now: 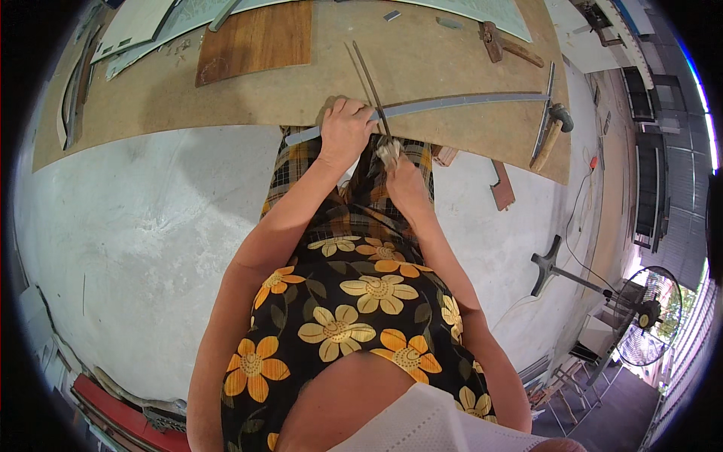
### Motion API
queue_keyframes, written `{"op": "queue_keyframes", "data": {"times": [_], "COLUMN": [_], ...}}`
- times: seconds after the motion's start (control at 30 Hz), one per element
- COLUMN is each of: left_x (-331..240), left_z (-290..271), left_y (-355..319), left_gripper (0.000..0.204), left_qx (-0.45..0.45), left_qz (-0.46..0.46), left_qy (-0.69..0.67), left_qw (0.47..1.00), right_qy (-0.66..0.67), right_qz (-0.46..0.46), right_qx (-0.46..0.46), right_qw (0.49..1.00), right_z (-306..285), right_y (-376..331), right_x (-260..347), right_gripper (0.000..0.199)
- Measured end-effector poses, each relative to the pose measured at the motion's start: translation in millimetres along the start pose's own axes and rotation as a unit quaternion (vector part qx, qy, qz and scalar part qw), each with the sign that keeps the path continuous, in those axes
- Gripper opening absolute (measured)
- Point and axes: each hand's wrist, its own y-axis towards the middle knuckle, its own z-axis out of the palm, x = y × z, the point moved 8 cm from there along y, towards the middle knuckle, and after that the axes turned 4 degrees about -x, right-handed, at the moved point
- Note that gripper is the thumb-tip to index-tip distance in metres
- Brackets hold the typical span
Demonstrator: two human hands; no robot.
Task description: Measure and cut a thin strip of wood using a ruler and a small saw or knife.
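At the table's near edge my left hand is closed over a long grey strip, pressing it down near its left end. The strip runs right across the board tabletop, and its left tip sticks out past the edge above my lap. My right hand grips the pale, wrapped-looking handle of a long, slim dark file. Its blade points away from me over the table and crosses the strip just right of my left fingers. Whether blade and strip touch is hard to make out.
A brown wooden panel lies at the back left. Farther right is a wooden hand plane. Near the right edge rest a hammer and a thin metal bar. A standing fan is at the right.
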Motion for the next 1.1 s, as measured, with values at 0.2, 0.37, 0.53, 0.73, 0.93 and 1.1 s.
{"op": "queue_keyframes", "data": {"times": [0.2,0.37,0.53,0.73,0.93,1.1], "left_x": [2,0,1,2,3,4], "left_z": [-1,-2,-1,-1,-1,1], "left_y": [-2,-1,2,-3,0,0], "left_gripper": [0.025,0.025,0.025,0.027,0.025,0.024], "left_qx": [-0.009,-0.004,-0.008,-0.015,-0.006,-0.008], "left_qz": [0.001,0.003,0.0,0.003,-0.005,-0.005], "left_qy": [-0.001,-0.016,-0.002,-0.016,-0.002,-0.011], "left_qw": [1.0,1.0,1.0,1.0,1.0,1.0], "right_qy": [-0.001,-0.006,-0.01,0.007,-0.003,0.038], "right_qz": [-0.018,0.015,0.007,0.014,0.017,-0.017], "right_qx": [0.0,0.03,0.034,0.011,0.005,-0.038], "right_qw": [1.0,0.999,0.999,1.0,1.0,0.998], "right_z": [3,6,10,7,13,6], "right_y": [14,-7,35,-10,21,10], "right_x": [11,-11,8,-9,0,1], "right_gripper": [0.033,0.034,0.034,0.03,0.029,0.029]}}
